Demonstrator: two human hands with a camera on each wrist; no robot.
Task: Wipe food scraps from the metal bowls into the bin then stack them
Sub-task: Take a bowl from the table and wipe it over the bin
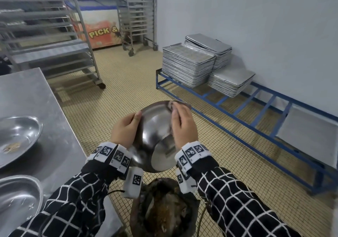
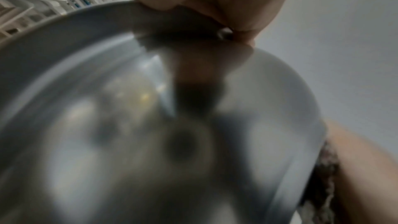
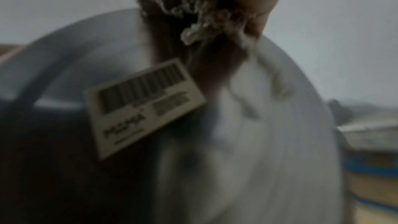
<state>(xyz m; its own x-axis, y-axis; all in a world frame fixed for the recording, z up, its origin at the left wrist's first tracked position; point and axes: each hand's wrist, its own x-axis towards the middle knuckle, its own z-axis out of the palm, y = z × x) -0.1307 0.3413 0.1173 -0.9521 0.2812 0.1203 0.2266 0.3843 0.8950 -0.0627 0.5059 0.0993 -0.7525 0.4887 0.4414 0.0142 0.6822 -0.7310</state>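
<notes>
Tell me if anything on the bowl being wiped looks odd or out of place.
A barcode sticker is stuck on the outside of the metal bowl, near its base, an odd thing on a used bowl. The left hand grips the rim; the right hand holds a scrubber at the rim.

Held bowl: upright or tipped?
Tipped: the bowl shows its flat underside to the head camera, mouth facing away, above the bin.
</notes>
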